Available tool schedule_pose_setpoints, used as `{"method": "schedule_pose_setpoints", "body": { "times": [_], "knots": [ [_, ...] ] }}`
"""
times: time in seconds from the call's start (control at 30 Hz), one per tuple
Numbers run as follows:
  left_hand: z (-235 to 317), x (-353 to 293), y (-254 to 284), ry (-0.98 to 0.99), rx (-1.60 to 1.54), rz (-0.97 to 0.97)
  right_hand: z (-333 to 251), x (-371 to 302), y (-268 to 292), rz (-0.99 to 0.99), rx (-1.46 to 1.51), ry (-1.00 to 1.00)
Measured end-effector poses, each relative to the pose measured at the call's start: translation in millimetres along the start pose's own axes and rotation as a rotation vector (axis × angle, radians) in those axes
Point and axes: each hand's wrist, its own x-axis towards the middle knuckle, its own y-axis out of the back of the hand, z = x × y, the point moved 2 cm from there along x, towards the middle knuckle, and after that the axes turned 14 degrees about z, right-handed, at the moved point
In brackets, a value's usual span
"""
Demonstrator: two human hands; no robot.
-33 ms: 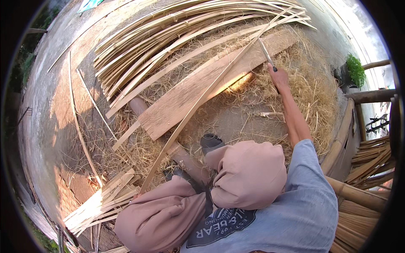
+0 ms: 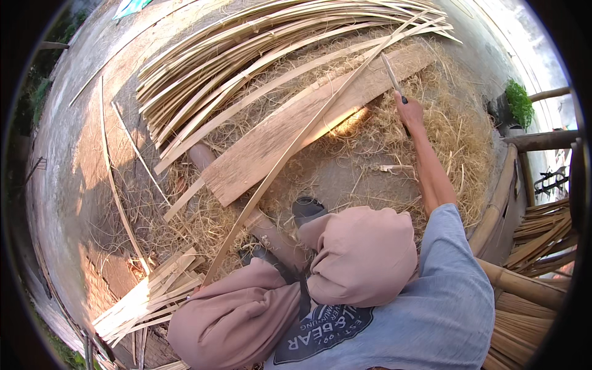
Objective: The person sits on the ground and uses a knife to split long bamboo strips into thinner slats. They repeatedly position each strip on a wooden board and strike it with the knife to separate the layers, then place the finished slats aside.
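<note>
In my right hand (image 2: 409, 113), which is closed round its dark handle, a long narrow knife (image 2: 390, 71) points up and away past the far end of the plank. A long pale bamboo strip (image 2: 282, 163) lies slantwise across the wide wooden plank (image 2: 246, 163), running from the far right down toward my left knee. At its near end a little of my left hand (image 2: 195, 290) shows, closed on the strip; my knee hides most of it. The knife blade sits just right of the strip, apart from it.
A big bundle of bamboo strips (image 2: 234, 61) lies beyond the plank. Curly shavings (image 2: 456, 142) cover the ground on the right. Split pieces (image 2: 148, 299) are piled at lower left. A round log (image 2: 271, 231) passes under the plank near my feet. Bamboo poles (image 2: 518, 283) stand at right.
My right hand and the knife have shifted slightly toward me and to the right, so the blade tip is a bit farther from the strip. The strip and plank look unmoved.
</note>
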Motion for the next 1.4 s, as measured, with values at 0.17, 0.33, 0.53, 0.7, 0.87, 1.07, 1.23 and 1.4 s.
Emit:
{"method": "schedule_pose_setpoints", "body": {
  "times": [0.17,0.33,0.53,0.7,0.87,1.07,1.23,1.4],
  "knots": [
    [58.0,43.7,-41.5,-0.241,-0.112,0.113,-29.5,-83.6,-41.0,-0.158,0.085,0.166],
    [143.9,104.3,-65.6,-0.238,-0.090,0.020,-85.9,-272.9,-61.7,-0.387,0.317,0.344],
    [119.9,119.8,-55.6,-0.163,-0.223,-0.140,-70.9,-251.2,-39.3,-0.318,0.194,0.365],
    [119.6,127.2,-55.9,-0.077,-0.312,-0.150,-59.8,-158.2,-42.2,-0.219,0.142,0.051],
    [79.4,101.8,-28.6,-0.019,-0.234,-0.176,-67.1,-194.9,-55.7,-0.291,0.185,0.476],
    [15.7,57.3,8.1,-0.103,-0.133,-0.029,32.2,-12.4,-24.2,0.153,-0.010,-0.057],
    [114.2,106.2,-50.7,-0.229,-0.186,0.216,-26.8,-62.7,-32.4,-0.027,0.022,0.170],
    [169.0,163.9,-64.4,-0.046,-0.347,-0.084,-39.3,-99.7,-54.3,-0.058,-0.021,0.228]
  ]
}}
